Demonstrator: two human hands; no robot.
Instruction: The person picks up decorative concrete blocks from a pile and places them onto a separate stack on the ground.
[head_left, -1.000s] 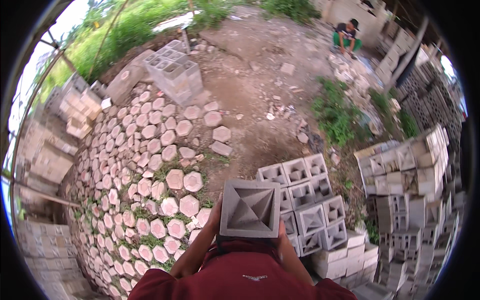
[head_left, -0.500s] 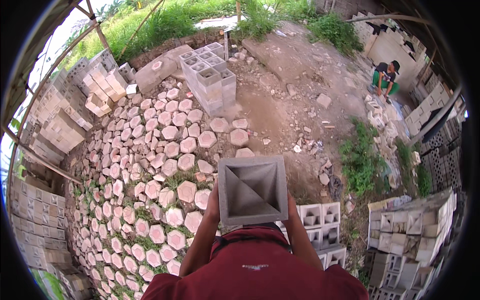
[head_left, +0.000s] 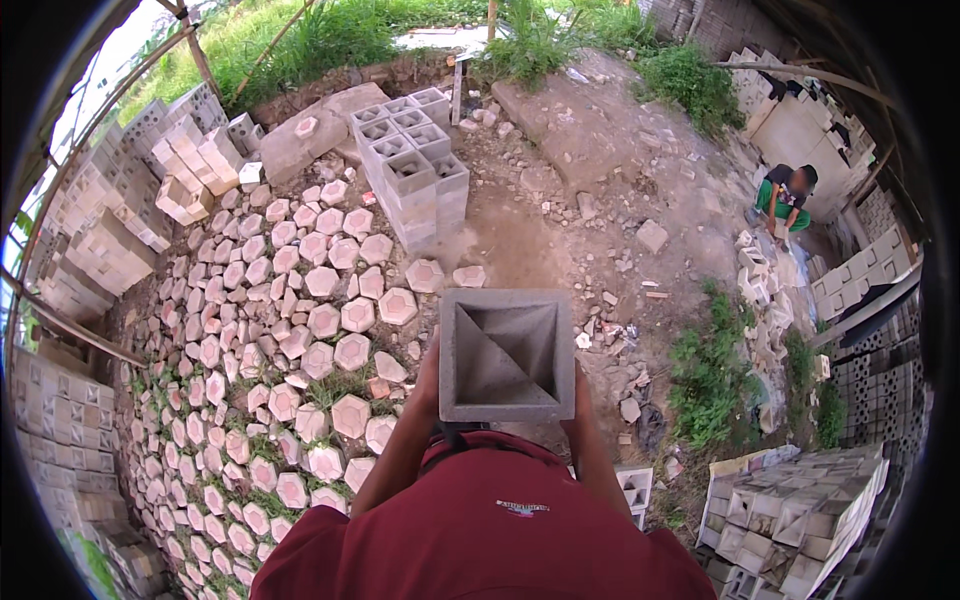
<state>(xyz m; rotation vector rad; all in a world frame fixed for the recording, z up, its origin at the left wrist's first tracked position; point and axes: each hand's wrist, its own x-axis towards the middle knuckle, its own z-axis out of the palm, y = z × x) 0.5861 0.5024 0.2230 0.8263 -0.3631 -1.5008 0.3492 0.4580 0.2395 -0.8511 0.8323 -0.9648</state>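
A grey square concrete vent block (head_left: pixel 507 355) with a diagonal web inside its frame is held up in front of my chest. My left hand (head_left: pixel 428 380) is pressed against its left side, and my right hand (head_left: pixel 581 395) grips the right side. The block hides most of my fingers. Ahead and slightly left stands a stack of similar vent blocks (head_left: pixel 410 190), with open cells on top.
Hexagonal pavers (head_left: pixel 322 281) cover the ground on the left, beside stacked blocks (head_left: pixel 95 210). A co-worker (head_left: pixel 785 195) squats at the far right. Weeds (head_left: pixel 712 370) and rubble lie to the right, and a block pile (head_left: pixel 790 515) stands nearer. Pale blocks (head_left: pixel 636 487) show by my right arm.
The held block sits slightly higher in the view. The stack ahead appears shifted a little left and lower. The pale blocks by my right arm are now mostly out of sight.
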